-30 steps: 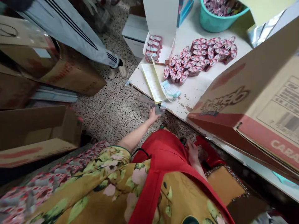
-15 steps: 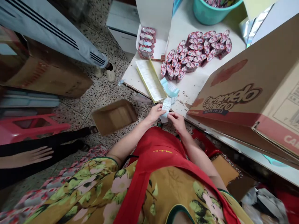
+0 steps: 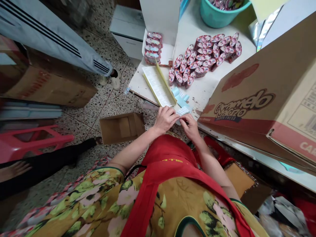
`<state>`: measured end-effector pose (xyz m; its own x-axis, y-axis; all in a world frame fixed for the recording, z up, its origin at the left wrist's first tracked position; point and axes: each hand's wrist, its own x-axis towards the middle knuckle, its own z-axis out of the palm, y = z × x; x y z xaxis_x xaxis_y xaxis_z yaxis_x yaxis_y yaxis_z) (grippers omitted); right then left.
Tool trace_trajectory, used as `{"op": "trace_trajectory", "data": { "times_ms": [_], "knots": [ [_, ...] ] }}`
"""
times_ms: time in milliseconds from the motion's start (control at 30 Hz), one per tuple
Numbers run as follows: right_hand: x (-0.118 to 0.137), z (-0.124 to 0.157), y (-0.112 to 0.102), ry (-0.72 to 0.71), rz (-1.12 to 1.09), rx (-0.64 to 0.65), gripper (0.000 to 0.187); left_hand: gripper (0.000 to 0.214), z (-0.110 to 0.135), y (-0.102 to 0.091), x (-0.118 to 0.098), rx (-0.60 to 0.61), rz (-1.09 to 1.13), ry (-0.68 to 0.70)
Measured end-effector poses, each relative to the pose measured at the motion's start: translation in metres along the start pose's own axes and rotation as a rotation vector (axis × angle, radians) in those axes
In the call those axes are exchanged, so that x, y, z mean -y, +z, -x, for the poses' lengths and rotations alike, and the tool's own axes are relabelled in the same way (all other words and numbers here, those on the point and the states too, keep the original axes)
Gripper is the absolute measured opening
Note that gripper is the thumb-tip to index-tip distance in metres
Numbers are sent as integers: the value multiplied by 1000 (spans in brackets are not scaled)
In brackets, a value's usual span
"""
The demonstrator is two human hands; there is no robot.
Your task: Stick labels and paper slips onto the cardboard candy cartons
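At the front edge of the table, a strip of printed labels [image 3: 184, 111] with pale blue backing is pinched between my two hands. My left hand [image 3: 166, 119] has its fingers closed on the strip's near end and hides part of it. My right hand [image 3: 190, 126] pinches the same end, thumb and forefinger almost touching the left fingertips. The rest of the blue backing [image 3: 181, 95] curls on the table. Beside it lies a yellow folded carton [image 3: 160, 87] with a white printed sheet in it.
Several pink-and-red packs [image 3: 203, 56] stand grouped on the table [image 3: 138, 79]. More packs sit in an open white box [image 3: 170, 49]. A teal tub [image 3: 214, 16] is behind; a large cardboard box [image 3: 237, 95] stands right. An open carton [image 3: 120, 128] and another person's leg [image 3: 49, 154] are at left.
My left hand has moved right and over the strip, close against my right hand, covering more of it. The other person's hand at the left has drawn back toward the frame's edge.
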<state>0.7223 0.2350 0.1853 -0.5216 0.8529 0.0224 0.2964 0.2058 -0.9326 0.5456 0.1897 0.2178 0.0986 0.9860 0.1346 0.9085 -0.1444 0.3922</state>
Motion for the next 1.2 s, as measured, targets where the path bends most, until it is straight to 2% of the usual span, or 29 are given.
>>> {"op": "trace_trajectory", "data": {
  "times_ms": [133, 300, 367, 433, 500, 533, 567, 633, 767, 867, 933, 1000, 1033, 1100, 1167, 1200],
  "knots": [
    [-3, -2, -7, -64, 135, 68, 21, 26, -7, -2, 5, 90, 11, 83],
    [-3, 0, -4, -54, 137, 18, 18, 18, -13, 18, 3, 45, 233, -69],
    [-6, 1, 0, 13, 133, -18, 17, 15, -14, 24, 8, 9, 409, -195],
    [-11, -1, 2, 181, 164, -58, 15, 13, -17, 24, 19, -94, 573, -427],
    [-12, -1, -1, 390, 224, -119, 15, 14, -21, 15, 30, -289, 609, -666],
    [-10, 0, -5, 471, 240, -159, 21, 15, -23, 8, 33, -398, 560, -714],
    [-5, 3, -9, 509, 224, -200, 31, 16, -25, -1, 33, -492, 475, -691],
    [16, 12, -20, 469, 49, -255, 47, 17, -26, -18, 17, -586, 276, -452],
    [80, 34, -45, 301, -606, -234, 56, 18, -23, -38, -49, -502, 67, 200],
    [119, 43, -67, 292, -831, -300, 61, 28, -23, -49, -86, -486, 40, 464],
    [136, 49, -80, 294, -864, -332, 58, 30, -26, -65, -96, -569, 107, 481],
    [148, 56, -92, 271, -860, -326, 55, 30, -32, -87, -101, -628, 279, 384],
    [152, 59, -97, 254, -851, -312, 53, 30, -36, -98, -104, -592, 393, 317],
    [159, 66, -108, 217, -840, -283, 52, 32, -47, -118, -113, -379, 620, 231],
    [165, 73, -119, 176, -832, -265, 51, 29, -59, -131, -126, -154, 753, 249],
    [168, 77, -126, 157, -820, -256, 49, 27, -63, -135, -134, -97, 779, 269]
  ]
}}
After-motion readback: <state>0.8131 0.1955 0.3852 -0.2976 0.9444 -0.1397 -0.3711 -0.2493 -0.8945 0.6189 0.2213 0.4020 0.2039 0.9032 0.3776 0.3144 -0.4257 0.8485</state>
